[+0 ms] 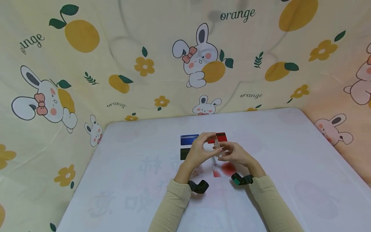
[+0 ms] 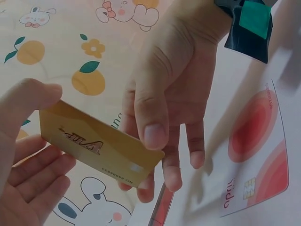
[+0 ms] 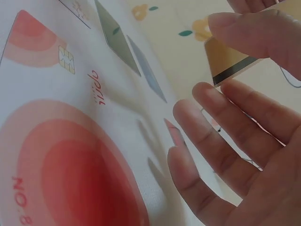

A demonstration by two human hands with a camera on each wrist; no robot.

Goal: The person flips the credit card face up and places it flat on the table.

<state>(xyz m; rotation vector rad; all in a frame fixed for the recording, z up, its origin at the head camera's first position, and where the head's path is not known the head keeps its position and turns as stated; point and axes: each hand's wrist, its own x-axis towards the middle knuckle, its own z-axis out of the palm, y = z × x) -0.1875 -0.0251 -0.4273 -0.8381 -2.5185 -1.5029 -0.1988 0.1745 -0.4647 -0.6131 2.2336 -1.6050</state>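
Note:
Both hands hold a gold card (image 2: 106, 143) above the table, one at each end. My left hand (image 1: 199, 150) pinches one end between thumb and fingers. The other end lies between the thumb and fingertips of my right hand (image 1: 237, 153); its remaining fingers are spread. From the head view the card (image 1: 217, 140) appears nearly edge-on. A large white card with red circles (image 3: 77, 165) lies below the right hand. Behind the hands are a blue card (image 1: 189, 139) and a red card (image 1: 222, 137). The left hand partly covers a dark green card (image 1: 184, 154).
A pale card with a small print (image 1: 196, 171) lies partly hidden by the left forearm. All the cards lie on a white-covered table (image 1: 130, 145). A patterned curtain (image 1: 162, 32) with rabbits and oranges stands behind it. Each wrist wears a black camera mount (image 1: 199, 187).

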